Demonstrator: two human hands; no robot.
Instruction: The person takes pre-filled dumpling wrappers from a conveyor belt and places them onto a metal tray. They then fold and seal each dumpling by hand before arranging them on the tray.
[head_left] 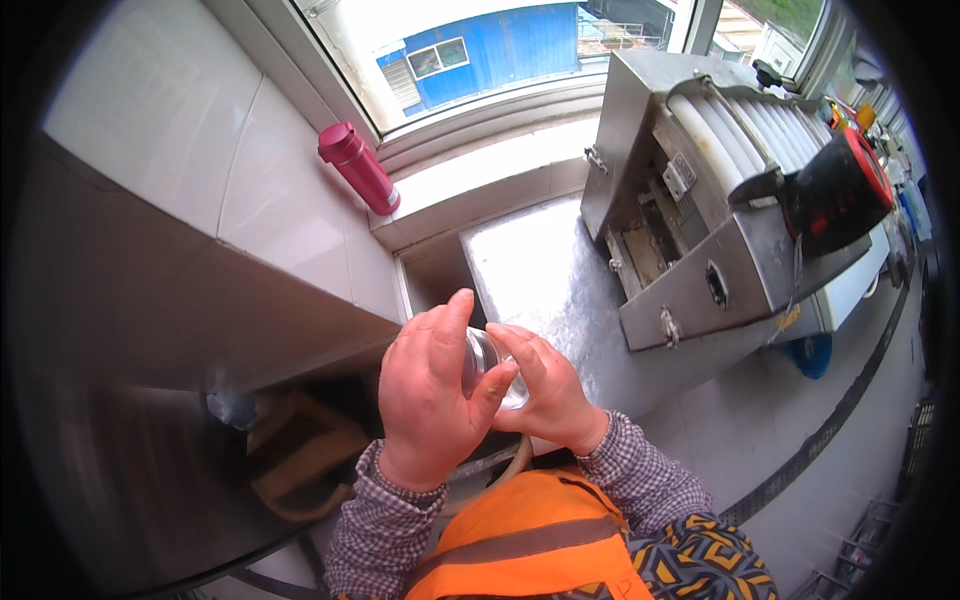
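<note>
Close in front of my body, both hands are wrapped round a small clear, round glass-like container [514, 392], with a shiny rounded part between the fingers. My left hand [425, 390] closes on its left side, thumb bent across the front. From the right, my right hand [550, 390] grips it with curled fingers. Most of the container is hidden by the fingers, so I cannot tell whether it has a lid. Just beyond the hands lies the steel tabletop [530, 270].
A steel machine [690, 270] with white rollers stands on the right of the table, a black cone-shaped part with a red rim [835, 195] beside the rollers. By the window stands a pink flask [360, 170]. An open cardboard box [300, 450] sits low at left, beside the tiled wall [290, 200].
</note>
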